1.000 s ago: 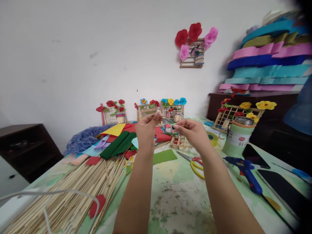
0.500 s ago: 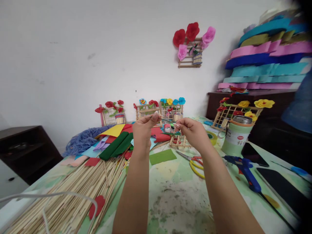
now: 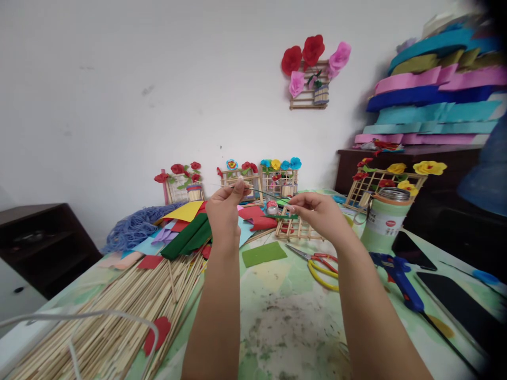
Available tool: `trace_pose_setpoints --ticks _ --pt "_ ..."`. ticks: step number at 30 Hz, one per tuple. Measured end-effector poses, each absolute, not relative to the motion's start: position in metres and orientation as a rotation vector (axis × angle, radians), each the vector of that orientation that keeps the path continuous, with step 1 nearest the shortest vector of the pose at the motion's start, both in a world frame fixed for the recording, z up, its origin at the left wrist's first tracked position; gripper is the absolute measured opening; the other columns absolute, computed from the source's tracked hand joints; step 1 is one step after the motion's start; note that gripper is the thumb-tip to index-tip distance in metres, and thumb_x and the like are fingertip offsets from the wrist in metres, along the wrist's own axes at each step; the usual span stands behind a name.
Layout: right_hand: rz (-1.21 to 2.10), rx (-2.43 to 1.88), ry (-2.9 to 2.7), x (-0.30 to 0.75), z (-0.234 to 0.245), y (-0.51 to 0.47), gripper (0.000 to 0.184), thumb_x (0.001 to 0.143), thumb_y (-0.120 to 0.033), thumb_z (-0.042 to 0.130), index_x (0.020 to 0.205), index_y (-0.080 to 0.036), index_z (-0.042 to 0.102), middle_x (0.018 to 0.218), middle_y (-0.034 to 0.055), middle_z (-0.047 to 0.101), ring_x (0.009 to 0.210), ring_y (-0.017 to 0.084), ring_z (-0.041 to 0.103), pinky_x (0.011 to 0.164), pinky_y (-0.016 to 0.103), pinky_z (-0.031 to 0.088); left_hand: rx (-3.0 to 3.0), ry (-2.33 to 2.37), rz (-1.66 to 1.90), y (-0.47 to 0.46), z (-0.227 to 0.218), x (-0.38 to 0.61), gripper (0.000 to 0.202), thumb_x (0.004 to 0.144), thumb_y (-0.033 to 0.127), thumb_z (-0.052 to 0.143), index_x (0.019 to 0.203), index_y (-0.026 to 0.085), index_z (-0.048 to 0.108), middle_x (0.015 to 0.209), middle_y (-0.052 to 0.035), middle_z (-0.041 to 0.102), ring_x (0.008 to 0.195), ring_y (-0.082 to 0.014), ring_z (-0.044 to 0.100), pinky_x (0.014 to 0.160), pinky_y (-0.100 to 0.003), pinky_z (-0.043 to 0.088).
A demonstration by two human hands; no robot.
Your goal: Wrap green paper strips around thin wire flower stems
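Observation:
A thin dark green wire stretches between my two hands above the table. My left hand pinches one end between thumb and forefinger. Farther right, my right hand grips the other end with its fingertips. Behind and below the wire lie a small bamboo lattice and a small clear bottle with a red label. Scissors with red and yellow handles rest on the table near my right forearm. A green paper rectangle lies between my forearms.
Bamboo sticks, a white cable and coloured paper sheets cover the left side. At right are a green flask, a blue glue gun and two phones. Flower-trimmed lattices stand by the wall.
My hands have moved apart, left hand leftward and right hand rightward, so a longer stretch of wire shows between them. Both keep their pinch.

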State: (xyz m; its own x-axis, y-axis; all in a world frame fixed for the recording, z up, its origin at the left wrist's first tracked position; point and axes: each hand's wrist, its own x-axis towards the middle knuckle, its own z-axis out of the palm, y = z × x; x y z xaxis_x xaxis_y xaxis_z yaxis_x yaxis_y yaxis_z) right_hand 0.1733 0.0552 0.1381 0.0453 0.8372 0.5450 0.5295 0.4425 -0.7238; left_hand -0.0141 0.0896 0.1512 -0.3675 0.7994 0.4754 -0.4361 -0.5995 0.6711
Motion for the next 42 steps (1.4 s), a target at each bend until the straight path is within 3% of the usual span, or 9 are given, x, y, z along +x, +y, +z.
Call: trace_pose_setpoints --ticks 4,8,15,25,32,42 --pt "0.339 -1.263 -1.626 0.1767 0.1388 0.0549 0.022 0.074 -0.037 0.063 0.066 -0.017 0.065 0.054 -0.0019 0.05 0.049 0.009 0.037 0.048 0.025 0.027 0.995 0.557 2.051 0.0899 0.1517 -0.0163 0.032 0.049 0.037 0.086 0.062 0.012 0.07 0.064 -0.0011 0.069 0.061 -0.0085 0.063 0.071 -0.023 0.054" --pt "0.313 -1.287 -1.703 0.178 0.1379 0.0562 0.027 0.081 -0.038 0.054 0.065 -0.018 0.063 0.052 -0.003 0.045 0.047 0.009 0.034 0.048 0.025 0.026 0.999 0.548 2.046 0.0896 0.1515 -0.0166 0.033 0.048 0.037 0.087 0.062 0.012 0.07 0.064 -0.0016 0.069 0.06 -0.0087 0.063 0.07 -0.023 0.054" --pt "0.416 -1.294 -1.758 0.1827 0.1393 0.053 0.033 0.081 -0.047 0.053 0.071 -0.018 0.065 0.054 -0.002 0.046 0.049 0.01 0.036 0.049 0.024 0.029 0.988 0.583 2.077 0.0921 0.1504 -0.019 0.032 0.052 0.038 0.085 0.063 0.012 0.069 0.064 -0.0018 0.069 0.059 -0.0089 0.063 0.069 -0.024 0.055" --pt "0.486 -1.319 -1.648 0.1804 0.1368 0.056 0.026 0.07 -0.043 0.065 0.07 -0.017 0.059 0.057 -0.0024 0.049 0.051 0.01 0.039 0.048 0.024 0.028 0.98 0.569 2.091 0.0931 0.1499 -0.0195 0.03 0.052 0.036 0.085 0.061 0.012 0.069 0.063 -0.0015 0.069 0.058 -0.0086 0.064 0.067 -0.022 0.055" --pt "0.573 -1.177 -1.695 0.1835 0.1379 0.0544 0.033 0.075 -0.048 0.061 0.088 -0.018 0.068 0.068 0.001 0.056 0.058 0.012 0.044 0.053 0.025 0.033 0.97 0.585 2.096 0.0934 0.1511 -0.0202 0.032 0.051 0.037 0.085 0.061 0.012 0.068 0.064 -0.0017 0.069 0.058 -0.0083 0.063 0.067 -0.022 0.054" --pt "0.553 -1.154 -1.656 0.1825 0.1344 0.06 0.028 0.074 -0.045 0.065 0.077 -0.018 0.059 0.062 -0.0013 0.053 0.053 0.01 0.04 0.049 0.024 0.029 0.98 0.605 2.098 0.0951 0.1503 -0.0204 0.032 0.052 0.038 0.084 0.064 0.012 0.069 0.066 -0.0027 0.07 0.06 -0.0086 0.063 0.069 -0.023 0.054"
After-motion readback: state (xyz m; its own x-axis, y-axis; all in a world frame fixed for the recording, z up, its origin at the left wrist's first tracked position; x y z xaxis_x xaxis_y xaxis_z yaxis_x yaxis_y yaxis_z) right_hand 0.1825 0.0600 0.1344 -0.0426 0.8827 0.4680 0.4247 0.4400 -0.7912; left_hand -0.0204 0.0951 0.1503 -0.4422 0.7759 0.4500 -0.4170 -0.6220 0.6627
